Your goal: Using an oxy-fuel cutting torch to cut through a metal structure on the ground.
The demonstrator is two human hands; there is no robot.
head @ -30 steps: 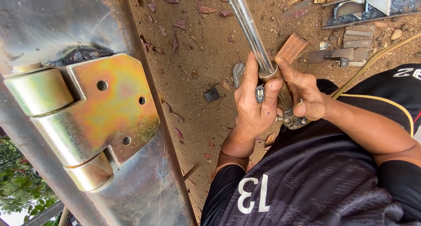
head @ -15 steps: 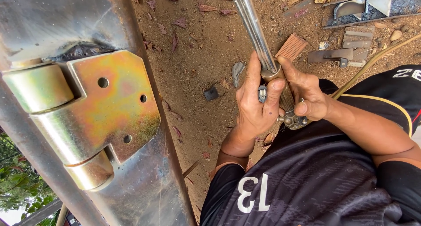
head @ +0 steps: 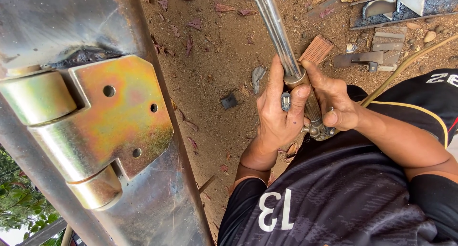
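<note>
Bare brown dirt (head: 224, 60) strewn with dry leaves and metal offcuts (head: 362, 60) lies below, and a steel post (head: 71, 17) with a yellow-zinc hinge (head: 109, 126) welded to it fills the near left of the view.

Both hands meet on a torch (head: 286, 60), a long bright tube with a brass base, which slants from the top edge down toward the person's chest. The left hand (head: 276, 117) is clenched around the lower tube, thumb up along it, wrist bent back, forearm rising from the black jersey (head: 343, 198). The right hand (head: 336, 103) comes in from the right, thumb pressed on the brass collar and fingers curled at the valve block (head: 317, 130); whether they are gripping a knob or only resting there is hard to tell, since the hand hides it.

A yellowish hose (head: 405, 64) runs from behind the right wrist across the dirt. With the valves worked so near the body, a slip of the left grip could swing the tube, and a snag on that hose among the scrap could jerk it. The tip is out of view.
</note>
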